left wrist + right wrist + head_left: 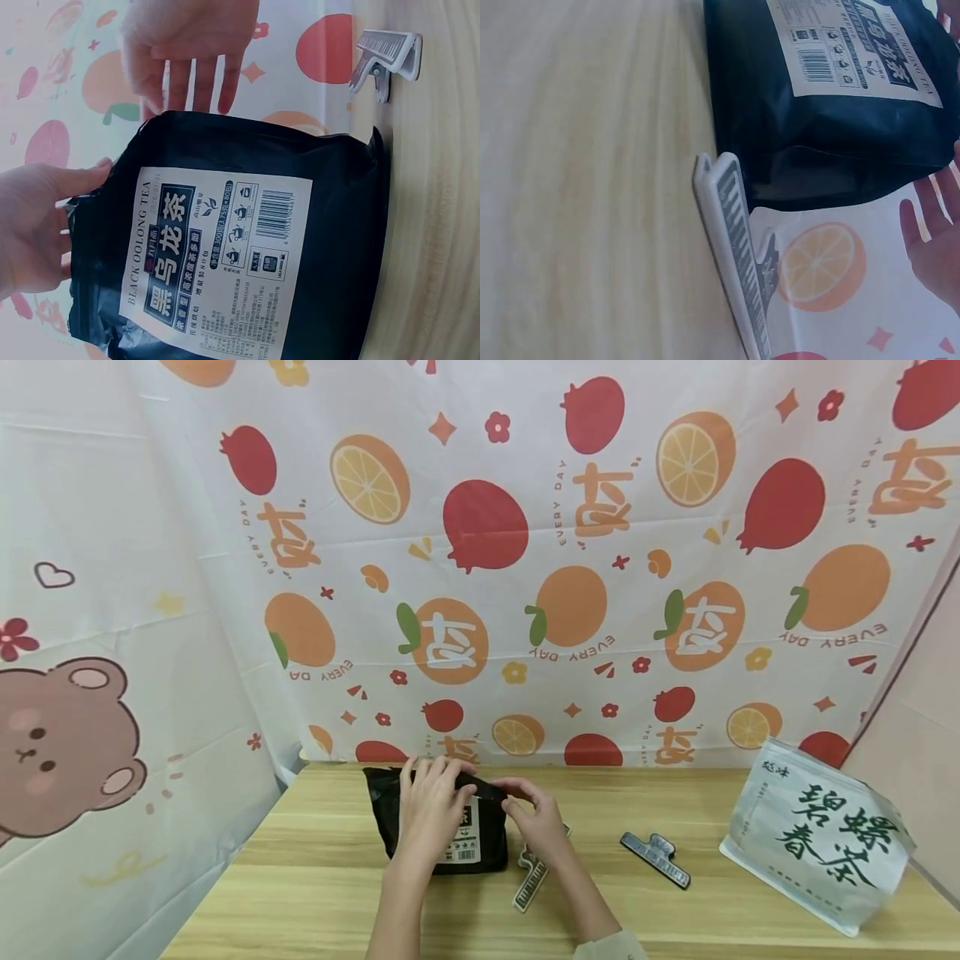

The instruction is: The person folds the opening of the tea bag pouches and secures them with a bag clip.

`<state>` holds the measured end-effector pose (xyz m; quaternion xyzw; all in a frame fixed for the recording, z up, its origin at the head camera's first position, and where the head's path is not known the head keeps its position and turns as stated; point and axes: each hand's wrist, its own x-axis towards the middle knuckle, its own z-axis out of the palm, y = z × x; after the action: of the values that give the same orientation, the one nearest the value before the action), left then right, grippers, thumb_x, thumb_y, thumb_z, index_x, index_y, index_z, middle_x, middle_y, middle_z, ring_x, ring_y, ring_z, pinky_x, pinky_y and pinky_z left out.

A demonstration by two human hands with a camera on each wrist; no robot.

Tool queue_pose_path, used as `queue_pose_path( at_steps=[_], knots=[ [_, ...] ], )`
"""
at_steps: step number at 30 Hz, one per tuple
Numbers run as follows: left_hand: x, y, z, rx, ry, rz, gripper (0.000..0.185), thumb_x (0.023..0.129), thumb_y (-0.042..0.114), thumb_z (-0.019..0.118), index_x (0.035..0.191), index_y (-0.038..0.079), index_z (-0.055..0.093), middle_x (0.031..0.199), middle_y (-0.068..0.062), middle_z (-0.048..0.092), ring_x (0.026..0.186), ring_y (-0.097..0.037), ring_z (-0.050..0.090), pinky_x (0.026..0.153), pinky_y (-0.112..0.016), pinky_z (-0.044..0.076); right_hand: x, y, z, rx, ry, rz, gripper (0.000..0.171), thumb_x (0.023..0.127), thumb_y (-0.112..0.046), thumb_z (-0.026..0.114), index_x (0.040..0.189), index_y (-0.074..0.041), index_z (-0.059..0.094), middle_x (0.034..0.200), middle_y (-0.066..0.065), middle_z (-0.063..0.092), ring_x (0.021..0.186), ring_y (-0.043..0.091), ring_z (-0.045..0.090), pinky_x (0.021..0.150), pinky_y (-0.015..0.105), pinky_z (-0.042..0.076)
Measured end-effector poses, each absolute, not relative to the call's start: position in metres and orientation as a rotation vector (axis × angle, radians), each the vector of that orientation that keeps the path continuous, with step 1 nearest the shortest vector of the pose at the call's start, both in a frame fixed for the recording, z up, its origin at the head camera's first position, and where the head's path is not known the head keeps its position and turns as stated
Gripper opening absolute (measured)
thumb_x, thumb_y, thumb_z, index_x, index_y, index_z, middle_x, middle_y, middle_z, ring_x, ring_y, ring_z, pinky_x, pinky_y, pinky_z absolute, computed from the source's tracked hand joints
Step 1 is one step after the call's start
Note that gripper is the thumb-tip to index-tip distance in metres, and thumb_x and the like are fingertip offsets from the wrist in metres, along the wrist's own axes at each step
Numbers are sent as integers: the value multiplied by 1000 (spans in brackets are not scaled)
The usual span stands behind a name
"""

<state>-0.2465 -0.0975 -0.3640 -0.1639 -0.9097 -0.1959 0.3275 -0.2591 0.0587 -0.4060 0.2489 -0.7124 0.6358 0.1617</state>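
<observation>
A black tea bag [480, 847] with a white label [217, 262] stands on the wooden table [315, 893]. My left hand [430, 814] holds the bag's crumpled top edge, thumb and fingers [45, 225] round it. My right hand [536, 827] reaches the top right corner with straight fingers [187, 75] that touch the bag's edge. A white ridged clip [531, 881] lies on the table just under my right wrist, beside the bag's base [739, 247].
A black clip [655, 858] lies to the right of the hands. A white tea bag with green characters [817, 835] leans at the table's right end. A fruit-print cloth [570, 568] hangs behind the table, and a bear-print sheet [67, 743] on the left.
</observation>
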Motion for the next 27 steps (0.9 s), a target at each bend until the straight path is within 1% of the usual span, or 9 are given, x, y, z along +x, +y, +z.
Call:
queue_pose_path(
  at_steps=[4, 7, 10, 14, 18, 21, 24, 27],
  knots=[
    [-247, -98, -365, -427, -2367, -492, 14, 80, 17, 71, 93, 13, 65, 91, -3, 59, 95, -28, 51, 101, -51, 20, -258, 60, -401, 716, -2123, 1822, 24, 92, -3, 54, 113, 6, 59, 111, 16, 61, 106, 34, 52, 90, 51, 37],
    [-249, -98, -365, -430, -2357, -482, 14, 80, 17, 71, 93, 14, 65, 91, -3, 59, 96, -28, 51, 101, -51, 21, -255, 59, -395, 701, -2188, 1809, 27, 94, -10, 54, 117, 4, 59, 114, 14, 60, 108, 31, 51, 91, 49, 38],
    [-250, -99, -365, -442, -2354, -486, 15, 81, 17, 71, 93, 14, 65, 91, -3, 58, 95, -28, 50, 101, -51, 21, -253, 59, -390, 697, -2218, 1775, 28, 93, -10, 54, 117, 3, 59, 114, 14, 59, 109, 32, 51, 91, 52, 37],
    [-249, -100, -365, -458, -2355, -501, 15, 81, 17, 71, 95, 14, 65, 92, -4, 58, 95, -28, 50, 101, -51, 20, -252, 57, -387, 727, -2244, 1742, 28, 93, -10, 55, 118, 1, 58, 115, 14, 59, 110, 31, 50, 92, 51, 36],
    [-248, -101, -365, -463, -2361, -499, 15, 82, 17, 70, 95, 13, 65, 93, -4, 58, 95, -28, 50, 102, -50, 19, -254, 53, -388, 765, -2267, 1715, 29, 93, -11, 54, 120, -1, 57, 116, 12, 59, 110, 27, 51, 91, 47, 39],
    [-248, -100, -367, -463, -2370, -480, 14, 82, 17, 69, 95, 13, 65, 92, -4, 57, 94, -28, 49, 102, -50, 19, -254, 52, -389, 778, -2285, 1705, 29, 94, -10, 53, 121, -1, 56, 116, 11, 58, 108, 26, 52, 87, 42, 42],
    [-247, -101, -369, -464, -2368, -466, 14, 83, 17, 69, 95, 13, 65, 92, -4, 56, 94, -28, 50, 101, -50, 21, -253, 49, -389, 780, -2284, 1693, 28, 93, -8, 53, 120, 0, 56, 115, 12, 58, 105, 26, 53, 84, 38, 44],
    [-247, -102, -370, -466, -2357, -467, 14, 82, 17, 69, 95, 13, 64, 91, -3, 56, 95, -28, 50, 99, -49, 23, -253, 45, -390, 768, -2254, 1680, 26, 92, -5, 54, 117, 2, 57, 112, 14, 60, 101, 27, 54, 82, 36, 45]
  ],
)
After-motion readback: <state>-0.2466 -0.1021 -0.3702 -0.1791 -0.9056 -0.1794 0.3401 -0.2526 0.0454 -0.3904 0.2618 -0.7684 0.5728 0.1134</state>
